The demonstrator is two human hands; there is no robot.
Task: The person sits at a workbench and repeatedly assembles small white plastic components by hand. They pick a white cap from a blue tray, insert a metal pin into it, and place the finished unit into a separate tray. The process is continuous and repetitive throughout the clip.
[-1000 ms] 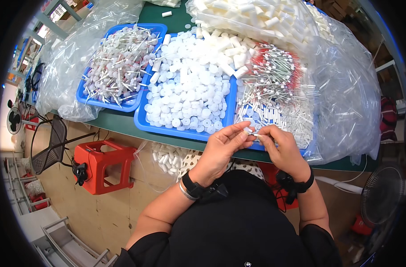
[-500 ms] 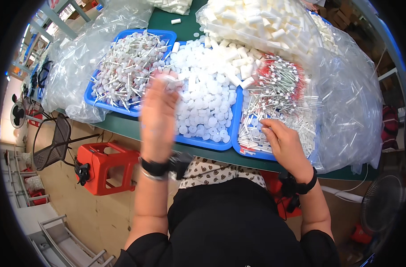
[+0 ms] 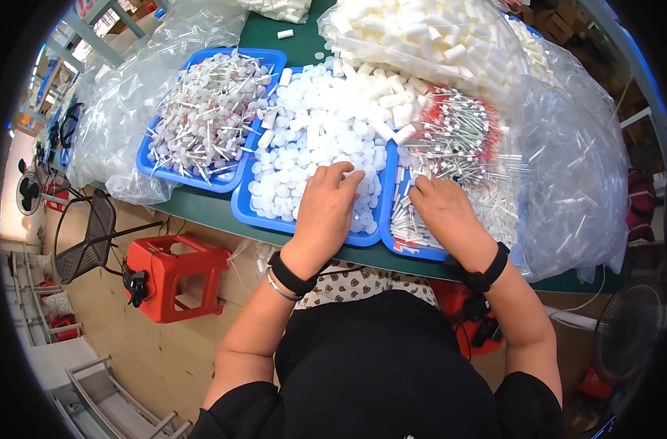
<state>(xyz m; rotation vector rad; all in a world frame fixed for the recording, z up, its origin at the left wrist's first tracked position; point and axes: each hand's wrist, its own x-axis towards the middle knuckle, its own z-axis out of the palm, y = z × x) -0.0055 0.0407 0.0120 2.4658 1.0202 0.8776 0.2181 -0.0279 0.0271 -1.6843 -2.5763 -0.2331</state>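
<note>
Curled fingers of our left hand (image 3: 324, 207) press down into the white caps (image 3: 315, 146) filling the middle blue tray (image 3: 240, 212) at frame centre; whether they pinch one we cannot tell. Our right hand (image 3: 444, 212), palm down, touches the thin tubes (image 3: 450, 146) in the right tray, its grasp probably loose.

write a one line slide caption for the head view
Left hand reaches into a blue tray of white caps; right hand rests among thin tubes.
</note>
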